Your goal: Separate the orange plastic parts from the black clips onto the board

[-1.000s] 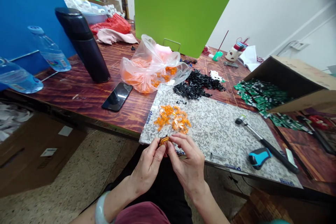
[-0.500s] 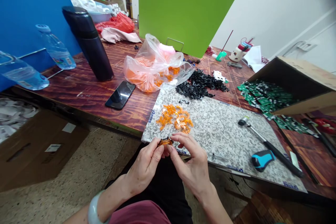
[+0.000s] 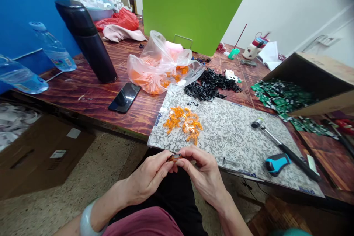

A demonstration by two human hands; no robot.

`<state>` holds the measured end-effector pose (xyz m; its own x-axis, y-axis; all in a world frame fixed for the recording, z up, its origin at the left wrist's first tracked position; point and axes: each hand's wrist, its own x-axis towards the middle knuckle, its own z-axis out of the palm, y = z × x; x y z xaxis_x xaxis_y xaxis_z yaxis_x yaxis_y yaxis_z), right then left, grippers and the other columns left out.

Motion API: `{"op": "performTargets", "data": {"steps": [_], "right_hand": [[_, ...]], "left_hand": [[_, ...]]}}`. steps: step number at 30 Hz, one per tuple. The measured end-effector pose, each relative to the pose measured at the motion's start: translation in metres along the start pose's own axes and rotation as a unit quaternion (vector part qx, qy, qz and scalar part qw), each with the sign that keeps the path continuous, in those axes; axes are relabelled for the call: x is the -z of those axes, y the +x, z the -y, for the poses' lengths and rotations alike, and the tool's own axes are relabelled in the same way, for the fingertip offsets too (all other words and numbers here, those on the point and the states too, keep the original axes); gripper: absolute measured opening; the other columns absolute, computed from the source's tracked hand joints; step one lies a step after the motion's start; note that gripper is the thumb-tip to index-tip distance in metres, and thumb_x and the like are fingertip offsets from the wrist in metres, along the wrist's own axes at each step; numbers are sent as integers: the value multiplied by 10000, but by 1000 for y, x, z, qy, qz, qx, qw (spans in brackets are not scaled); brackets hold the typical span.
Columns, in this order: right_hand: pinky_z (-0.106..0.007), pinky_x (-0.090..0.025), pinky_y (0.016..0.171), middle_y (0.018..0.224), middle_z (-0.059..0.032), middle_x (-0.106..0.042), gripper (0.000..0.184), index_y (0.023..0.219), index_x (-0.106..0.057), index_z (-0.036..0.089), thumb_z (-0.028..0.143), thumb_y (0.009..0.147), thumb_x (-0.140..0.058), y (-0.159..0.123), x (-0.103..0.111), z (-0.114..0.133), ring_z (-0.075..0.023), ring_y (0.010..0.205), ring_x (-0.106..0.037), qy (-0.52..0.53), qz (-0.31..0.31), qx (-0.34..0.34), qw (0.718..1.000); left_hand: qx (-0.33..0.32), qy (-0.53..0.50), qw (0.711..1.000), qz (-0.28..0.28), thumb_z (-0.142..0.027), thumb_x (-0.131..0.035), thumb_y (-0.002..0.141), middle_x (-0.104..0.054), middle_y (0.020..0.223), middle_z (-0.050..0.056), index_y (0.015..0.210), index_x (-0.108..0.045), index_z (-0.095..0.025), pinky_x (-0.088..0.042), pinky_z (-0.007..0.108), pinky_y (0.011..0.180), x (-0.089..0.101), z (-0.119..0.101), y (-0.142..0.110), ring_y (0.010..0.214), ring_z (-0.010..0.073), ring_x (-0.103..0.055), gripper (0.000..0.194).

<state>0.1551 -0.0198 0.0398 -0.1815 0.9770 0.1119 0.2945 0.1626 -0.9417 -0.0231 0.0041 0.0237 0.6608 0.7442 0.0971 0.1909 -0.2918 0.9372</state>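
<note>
Between both hands, above my lap at the table's front edge, is a small orange plastic part with a black piece on it (image 3: 175, 157). My left hand (image 3: 151, 171) pinches its left end with thumb and index finger. At its right end, the thumb and fingers of my right hand (image 3: 203, 169) are closed on it. Fingertips hide much of the part. Just beyond my hands, loose orange plastic parts (image 3: 184, 122) lie on a speckled grey board (image 3: 221, 132). Farther back is a heap of small black parts (image 3: 210, 85).
A plastic bag of orange parts (image 3: 157, 70) stands behind the board, a phone (image 3: 124, 97) and black flask (image 3: 88, 44) to its left. On the right are a hammer (image 3: 276, 142), a blue-black tool handle (image 3: 277, 164) and a tipped carton (image 3: 326, 81) spilling green circuit boards (image 3: 276, 99).
My hands have lowered slightly with the orange part, and my right fingers have closed in over its right end. The camera view has shifted a little.
</note>
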Motion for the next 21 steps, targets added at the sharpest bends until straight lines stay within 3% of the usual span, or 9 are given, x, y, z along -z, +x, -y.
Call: {"op": "performTargets", "data": {"steps": [10, 17, 21], "right_hand": [[-243, -450, 709, 814, -17, -645, 48, 889, -623, 201, 184, 869, -583, -7, 1, -8, -135, 771, -589, -16, -32, 77, 996], [-242, -450, 694, 970, -28, -625, 246, 1051, -608, 228, 210, 813, -667, -16, 5, -14, -134, 804, -560, -33, -18, 72, 997], [-241, -452, 680, 1000, -33, -622, 268, 1070, -605, 234, 235, 810, -671, -19, 4, -15, -134, 806, -559, -24, -28, 71, 997]], "left_hand": [[-32, 30, 999, 17, -154, -336, 959, -541, 816, 5, 919, -522, -170, -398, 197, 697, -4, 8, 1, 747, 122, -517, 191], [-23, 35, 999, 30, -164, -341, 961, -532, 824, 4, 955, -512, -173, -397, 199, 691, -5, 13, 1, 750, 126, -503, 171], [-22, 38, 998, 40, -173, -334, 959, -542, 838, 13, 967, -516, -171, -406, 207, 707, -7, 14, 2, 756, 132, -508, 182]]}}
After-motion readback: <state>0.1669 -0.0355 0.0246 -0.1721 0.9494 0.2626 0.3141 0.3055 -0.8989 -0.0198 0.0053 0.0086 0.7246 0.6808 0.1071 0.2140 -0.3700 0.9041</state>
